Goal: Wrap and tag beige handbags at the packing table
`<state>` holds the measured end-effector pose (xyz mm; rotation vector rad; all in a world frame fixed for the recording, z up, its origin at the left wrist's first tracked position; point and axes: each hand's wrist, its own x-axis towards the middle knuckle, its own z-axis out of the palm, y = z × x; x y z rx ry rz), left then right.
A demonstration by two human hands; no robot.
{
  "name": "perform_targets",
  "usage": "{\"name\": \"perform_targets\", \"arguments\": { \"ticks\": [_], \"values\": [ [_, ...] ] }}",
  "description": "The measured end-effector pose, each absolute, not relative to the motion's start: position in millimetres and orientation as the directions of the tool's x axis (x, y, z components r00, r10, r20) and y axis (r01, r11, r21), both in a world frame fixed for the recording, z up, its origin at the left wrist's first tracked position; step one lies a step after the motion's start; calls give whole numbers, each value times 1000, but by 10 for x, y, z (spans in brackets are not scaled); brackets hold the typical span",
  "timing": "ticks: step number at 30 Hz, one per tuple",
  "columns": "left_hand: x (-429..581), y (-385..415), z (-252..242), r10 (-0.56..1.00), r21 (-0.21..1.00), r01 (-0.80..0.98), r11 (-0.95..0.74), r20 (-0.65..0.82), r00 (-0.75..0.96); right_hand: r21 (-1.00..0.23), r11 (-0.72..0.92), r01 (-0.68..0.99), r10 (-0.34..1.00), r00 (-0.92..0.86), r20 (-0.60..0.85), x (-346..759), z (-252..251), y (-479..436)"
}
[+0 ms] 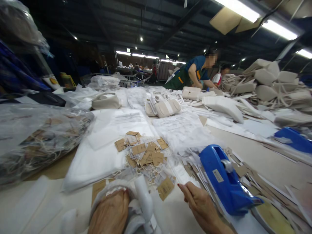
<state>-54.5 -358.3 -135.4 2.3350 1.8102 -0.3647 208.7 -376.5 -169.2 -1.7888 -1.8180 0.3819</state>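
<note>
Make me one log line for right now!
left hand: touching pale wrapped item | right hand: near brown tag | tag pile: ahead | blue tape dispenser: at right

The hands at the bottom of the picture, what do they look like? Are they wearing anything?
No gloves: both are bare. The right hand has a small dark red patch at one fingertip, perhaps nail polish. The left hand has its fingers mostly hidden, so its nails are unclear. I see no sleeve, watch or bracelet on either.
</note>
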Motion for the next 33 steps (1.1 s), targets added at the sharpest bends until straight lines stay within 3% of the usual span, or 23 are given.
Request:
{"name": "perform_targets", "arguments": {
  "ticks": [5, 11, 17, 23, 29, 33],
  "values": [
    [-641, -3567, -1504, 910, -5, 953, -302, -298, 287, -483, 68, 873, 930, 121, 348, 2422, -1757, -3842],
    [-659, -3534, -1574, 904, -22, 940, -340, -285, 320, -336, -81, 938, 977, 141, 158, 2450, -1592, -3555],
    [-631, -3536, -1494, 923, 1, 941, -339, -195, 332, -312, -24, 950, 975, 90, 201, 2261, -1796, -3518],
    [-620, -3558, -1464, 925, -3, 946, -325, -210, 317, -385, 2, 923, 964, 100, 245, 2260, -1812, -3474],
    [-568, -3568, -1390, 941, 40, 963, -268, -203, 270, -476, -85, 875, 956, 206, 209, 2327, -1555, -3601],
    [-576, -3562, -1386, 938, 5, 959, -283, -206, 278, -617, -67, 784, 993, 112, 34, 2292, -1546, -3950]
  ]
}}
